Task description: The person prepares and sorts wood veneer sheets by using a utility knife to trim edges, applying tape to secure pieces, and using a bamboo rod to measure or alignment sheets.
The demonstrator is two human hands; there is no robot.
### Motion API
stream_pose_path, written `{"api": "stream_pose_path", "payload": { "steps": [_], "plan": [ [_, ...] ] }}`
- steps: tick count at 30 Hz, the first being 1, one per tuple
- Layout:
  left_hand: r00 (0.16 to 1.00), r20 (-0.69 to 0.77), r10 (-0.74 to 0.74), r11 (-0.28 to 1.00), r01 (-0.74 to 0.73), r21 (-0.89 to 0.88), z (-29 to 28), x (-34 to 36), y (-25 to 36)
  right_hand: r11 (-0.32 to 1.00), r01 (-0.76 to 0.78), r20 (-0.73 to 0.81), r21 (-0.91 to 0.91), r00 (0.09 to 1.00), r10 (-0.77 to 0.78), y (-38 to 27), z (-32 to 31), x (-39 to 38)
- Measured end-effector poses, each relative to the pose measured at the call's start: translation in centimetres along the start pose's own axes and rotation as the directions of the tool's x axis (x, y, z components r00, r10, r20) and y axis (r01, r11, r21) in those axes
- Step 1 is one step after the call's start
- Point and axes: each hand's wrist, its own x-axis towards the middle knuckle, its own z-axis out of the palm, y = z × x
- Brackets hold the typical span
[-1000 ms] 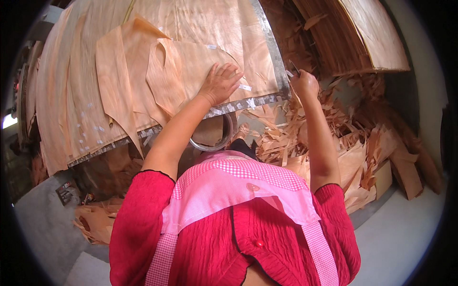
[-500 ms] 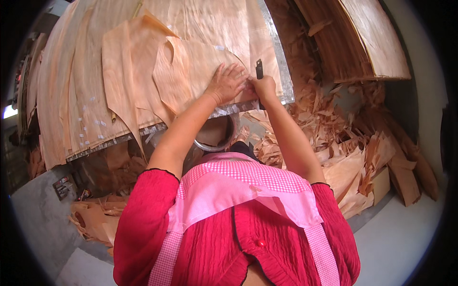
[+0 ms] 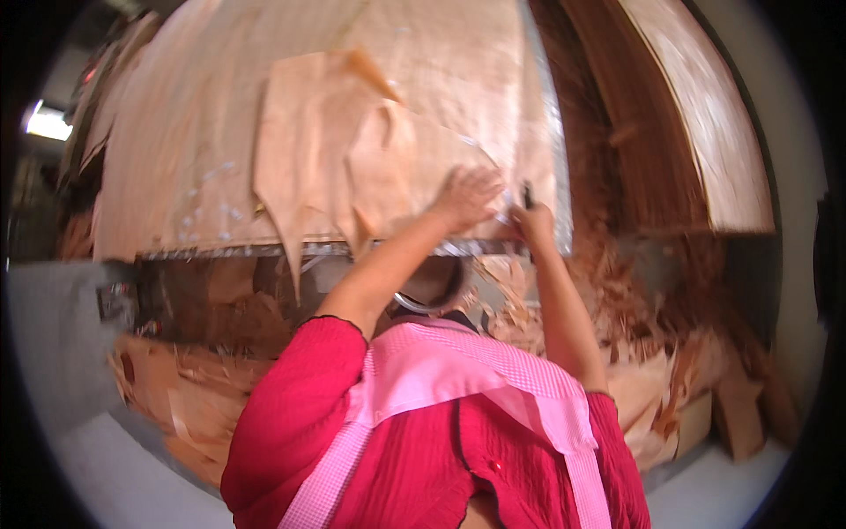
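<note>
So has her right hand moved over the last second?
Yes. The right hand has come in leftward from the scrap pile to the metal table edge, beside the left hand.

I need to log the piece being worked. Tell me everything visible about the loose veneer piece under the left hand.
The loose veneer piece is a thin, pale tan, wood-like sheet with ragged, torn edges and a long point hanging over the table's metal front edge. It lies flat on larger veneer sheets. The left hand presses on its right end; the right hand, holding a small dark tool, is just beside it.
</note>
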Motion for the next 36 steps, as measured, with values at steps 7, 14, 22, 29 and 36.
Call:
{"api": "stream_pose_path", "payload": {
  "steps": [7,14,22,29,36],
  "plan": [
    [0.323,-0.623,-0.713,0.418,0.908,-0.008,-10.8,-3.2,-10.9,0.885,0.028,0.089,0.465,0.993,-0.078,2.3,-1.4,-0.8],
    [0.063,-0.279,-0.958,0.103,0.986,-0.129,-18.4,-13.5,-16.9,0.933,0.096,0.344,0.347,0.912,-0.222,-6.7,5.4,-4.5],
    [0.084,-0.522,-0.849,0.369,0.801,-0.471,-23.1,-21.3,-20.0,0.911,0.211,0.343,0.355,0.877,-0.336,-12.7,13.9,-6.7],
    [0.041,-0.446,-0.894,0.255,0.865,-0.432,-34.1,-37.4,-33.5,0.938,0.238,0.429,0.253,0.841,-0.329,-12.8,16.2,-13.0],
    [0.208,-0.602,-0.771,0.206,0.976,0.073,-33.9,-43.2,-47.8,0.961,-0.058,0.229,0.272,0.973,-0.006,-9.7,20.1,-22.1]
  ]
}}
